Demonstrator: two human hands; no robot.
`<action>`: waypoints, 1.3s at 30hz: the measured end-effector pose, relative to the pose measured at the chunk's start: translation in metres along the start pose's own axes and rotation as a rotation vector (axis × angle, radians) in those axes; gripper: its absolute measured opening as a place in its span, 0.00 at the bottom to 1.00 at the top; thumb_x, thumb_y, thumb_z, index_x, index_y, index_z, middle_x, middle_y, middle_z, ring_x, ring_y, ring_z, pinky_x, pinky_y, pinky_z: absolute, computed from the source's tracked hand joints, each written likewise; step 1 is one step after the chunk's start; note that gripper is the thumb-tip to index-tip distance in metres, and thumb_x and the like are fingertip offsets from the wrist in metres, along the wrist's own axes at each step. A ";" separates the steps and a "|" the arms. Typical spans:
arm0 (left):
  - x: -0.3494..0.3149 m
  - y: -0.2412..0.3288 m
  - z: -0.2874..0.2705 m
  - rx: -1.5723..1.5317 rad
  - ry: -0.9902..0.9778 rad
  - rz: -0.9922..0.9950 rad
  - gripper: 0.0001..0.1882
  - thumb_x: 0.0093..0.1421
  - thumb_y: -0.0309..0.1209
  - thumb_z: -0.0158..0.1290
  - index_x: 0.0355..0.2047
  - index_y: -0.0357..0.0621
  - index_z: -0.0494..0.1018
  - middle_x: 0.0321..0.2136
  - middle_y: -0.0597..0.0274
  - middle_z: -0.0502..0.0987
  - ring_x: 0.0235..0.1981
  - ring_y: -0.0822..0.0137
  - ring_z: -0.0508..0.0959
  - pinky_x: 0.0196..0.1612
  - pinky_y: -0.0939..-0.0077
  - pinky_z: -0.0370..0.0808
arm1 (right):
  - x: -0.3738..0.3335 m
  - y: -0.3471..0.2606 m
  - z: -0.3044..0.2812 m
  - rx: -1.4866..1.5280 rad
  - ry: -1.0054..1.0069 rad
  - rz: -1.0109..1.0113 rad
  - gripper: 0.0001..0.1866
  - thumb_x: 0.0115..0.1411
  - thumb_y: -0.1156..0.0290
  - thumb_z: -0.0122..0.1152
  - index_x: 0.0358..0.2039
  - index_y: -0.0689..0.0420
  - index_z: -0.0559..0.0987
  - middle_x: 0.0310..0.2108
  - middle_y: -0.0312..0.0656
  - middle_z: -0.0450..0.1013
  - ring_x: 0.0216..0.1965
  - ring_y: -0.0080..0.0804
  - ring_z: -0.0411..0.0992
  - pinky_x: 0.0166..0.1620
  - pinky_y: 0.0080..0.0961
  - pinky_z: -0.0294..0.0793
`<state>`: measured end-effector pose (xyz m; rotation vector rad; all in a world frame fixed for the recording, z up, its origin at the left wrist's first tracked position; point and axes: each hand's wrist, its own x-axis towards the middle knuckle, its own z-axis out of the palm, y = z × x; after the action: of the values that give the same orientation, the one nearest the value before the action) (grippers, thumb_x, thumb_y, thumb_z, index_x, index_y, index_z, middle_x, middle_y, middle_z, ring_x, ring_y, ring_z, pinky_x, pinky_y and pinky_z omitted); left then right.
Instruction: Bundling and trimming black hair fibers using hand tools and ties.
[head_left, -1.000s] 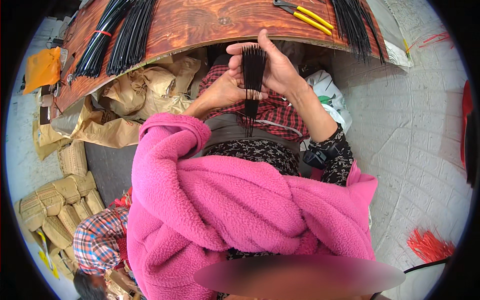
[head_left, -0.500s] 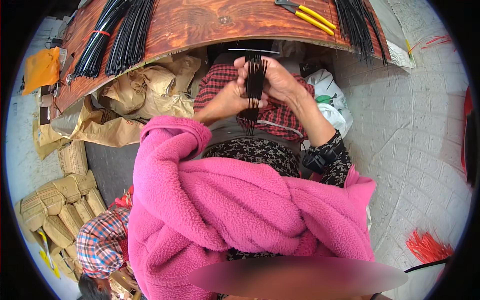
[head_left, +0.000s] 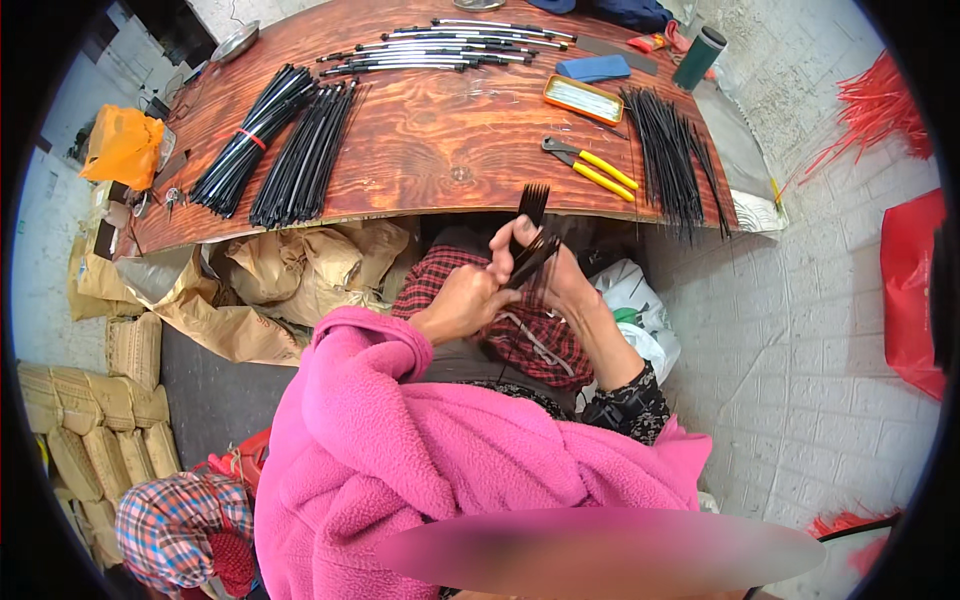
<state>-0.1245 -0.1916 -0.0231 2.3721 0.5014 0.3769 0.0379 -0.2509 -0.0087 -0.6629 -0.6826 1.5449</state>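
Observation:
Just in front of the table's near edge, both my hands grip a flat bundle of thin black strips (head_left: 533, 203). Its upper end fans out like a comb above my fingers, and loose strips cross blurred between the hands. My left hand (head_left: 465, 303) is closed around the lower part. My right hand (head_left: 562, 280) is closed round the bundle higher up, its fingers bent. Below them, a red and black checked cloth (head_left: 440, 275) covers my lap. Whether the strips are joined together is hidden by my fingers.
The wooden table (head_left: 420, 150) bears black strip bundles (head_left: 305, 155), yellow-handled pliers (head_left: 590, 172), a tin of thin pale pieces (head_left: 585, 100), silver-black rods (head_left: 450, 50) and a green flask (head_left: 700, 58). Brown paper sacks (head_left: 320, 265) lie beneath. Another person (head_left: 185, 525) is at the lower left.
The view has tipped up, showing more of the table. The black strips have turned from hanging straight to slanting, and a thin silver rod above the hands is no longer visible.

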 end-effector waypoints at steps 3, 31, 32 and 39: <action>0.022 0.008 -0.009 -0.024 0.062 0.074 0.15 0.57 0.35 0.60 0.24 0.33 0.75 0.18 0.42 0.73 0.19 0.45 0.75 0.25 0.55 0.72 | 0.012 -0.017 0.002 0.064 -0.024 -0.076 0.21 0.70 0.54 0.47 0.36 0.61 0.75 0.22 0.37 0.71 0.22 0.27 0.71 0.31 0.24 0.73; 0.262 -0.201 -0.152 0.672 0.406 0.149 0.11 0.57 0.31 0.56 0.42 0.49 0.78 0.37 0.58 0.77 0.41 0.53 0.76 0.42 0.61 0.74 | 0.015 -0.061 -0.057 0.111 0.207 -0.198 0.21 0.70 0.51 0.46 0.31 0.56 0.71 0.16 0.34 0.64 0.17 0.25 0.64 0.29 0.25 0.68; 0.260 -0.200 -0.152 0.675 0.405 0.147 0.11 0.57 0.31 0.56 0.42 0.49 0.78 0.37 0.58 0.77 0.41 0.53 0.76 0.42 0.61 0.74 | 0.015 -0.061 -0.055 0.106 0.224 -0.194 0.21 0.70 0.51 0.46 0.31 0.55 0.72 0.16 0.33 0.64 0.16 0.24 0.63 0.28 0.25 0.68; 0.241 -0.151 -0.167 0.559 0.591 0.421 0.09 0.57 0.27 0.56 0.40 0.48 0.77 0.37 0.60 0.79 0.38 0.53 0.78 0.39 0.65 0.76 | 0.004 -0.062 -0.033 0.024 0.233 -0.185 0.21 0.70 0.52 0.45 0.29 0.55 0.72 0.14 0.32 0.63 0.14 0.23 0.61 0.25 0.23 0.66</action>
<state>-0.0150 0.1146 0.0298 2.8940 0.3920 1.2985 0.1028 -0.2418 0.0158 -0.7278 -0.5327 1.2801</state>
